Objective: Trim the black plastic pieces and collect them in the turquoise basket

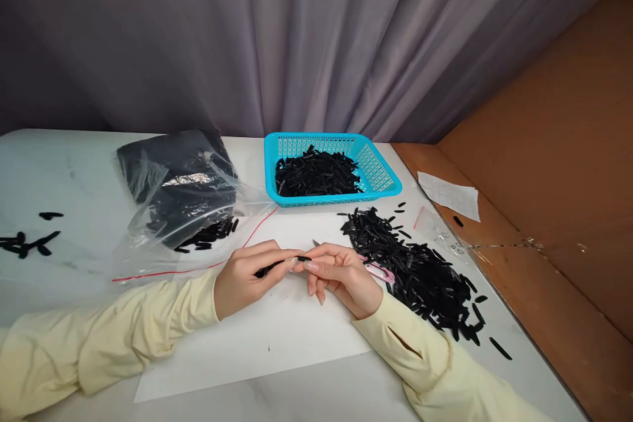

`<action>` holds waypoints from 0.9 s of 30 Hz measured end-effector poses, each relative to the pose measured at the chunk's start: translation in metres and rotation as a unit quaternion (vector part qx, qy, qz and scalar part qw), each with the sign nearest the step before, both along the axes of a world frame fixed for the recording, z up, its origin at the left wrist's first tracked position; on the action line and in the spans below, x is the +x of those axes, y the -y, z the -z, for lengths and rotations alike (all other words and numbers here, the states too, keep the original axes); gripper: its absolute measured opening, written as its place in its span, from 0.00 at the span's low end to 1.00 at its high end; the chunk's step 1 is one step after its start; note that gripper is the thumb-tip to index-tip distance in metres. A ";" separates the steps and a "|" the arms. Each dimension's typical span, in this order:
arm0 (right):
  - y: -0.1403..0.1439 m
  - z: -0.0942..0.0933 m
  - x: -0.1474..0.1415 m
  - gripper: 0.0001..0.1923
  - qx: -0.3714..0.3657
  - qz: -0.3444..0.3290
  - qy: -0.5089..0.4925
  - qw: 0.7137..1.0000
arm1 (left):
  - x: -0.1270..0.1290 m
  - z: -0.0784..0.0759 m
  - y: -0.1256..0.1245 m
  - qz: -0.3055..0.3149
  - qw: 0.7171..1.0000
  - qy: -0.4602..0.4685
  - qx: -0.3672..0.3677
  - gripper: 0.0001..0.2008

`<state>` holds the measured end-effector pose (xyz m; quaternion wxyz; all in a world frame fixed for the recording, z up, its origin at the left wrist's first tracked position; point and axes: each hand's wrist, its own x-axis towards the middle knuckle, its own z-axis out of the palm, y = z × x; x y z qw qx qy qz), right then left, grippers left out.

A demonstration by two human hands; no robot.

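Fingers of the left hand pinch a thin black strip over the white sheet near the table's front edge; the right hand grips pink snips. Blades could nick the fingertips or cut crooked if the strip slips.

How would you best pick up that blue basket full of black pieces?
Probably by the rim of the blue basket, a hand on each short side, coming from above. It is wide, shallow and open-topped, so lifting it level keeps the black pieces inside.
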<state>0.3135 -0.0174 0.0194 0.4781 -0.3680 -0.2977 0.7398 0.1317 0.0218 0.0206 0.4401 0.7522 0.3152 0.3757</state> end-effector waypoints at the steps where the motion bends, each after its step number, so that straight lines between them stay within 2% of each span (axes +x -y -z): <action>1: 0.000 0.000 0.000 0.07 0.000 -0.003 0.002 1.000 | 0.000 0.000 0.000 0.000 1.000 0.004 -0.008 0.13; 5: 0.001 0.000 -0.002 0.08 0.003 -0.009 0.008 1.000 | 0.000 -0.001 0.001 -0.017 0.998 0.030 -0.048 0.12; 7: 0.001 0.000 -0.002 0.08 0.009 -0.007 0.009 1.000 | 0.001 0.000 0.000 -0.024 0.998 0.036 -0.045 0.12; 13: 0.001 0.003 -0.002 0.08 0.023 -0.012 0.011 1.000 | 0.000 0.001 0.000 -0.019 0.999 0.024 0.033 0.13; 20: 0.001 -0.001 -0.001 0.09 0.019 -0.025 0.006 0.999 | 0.000 0.001 0.000 -0.019 0.998 0.013 0.053 0.12; 27: 0.001 -0.003 -0.002 0.08 0.005 -0.029 -0.009 1.000 | -0.001 0.001 -0.001 0.004 0.992 -0.007 0.129 0.13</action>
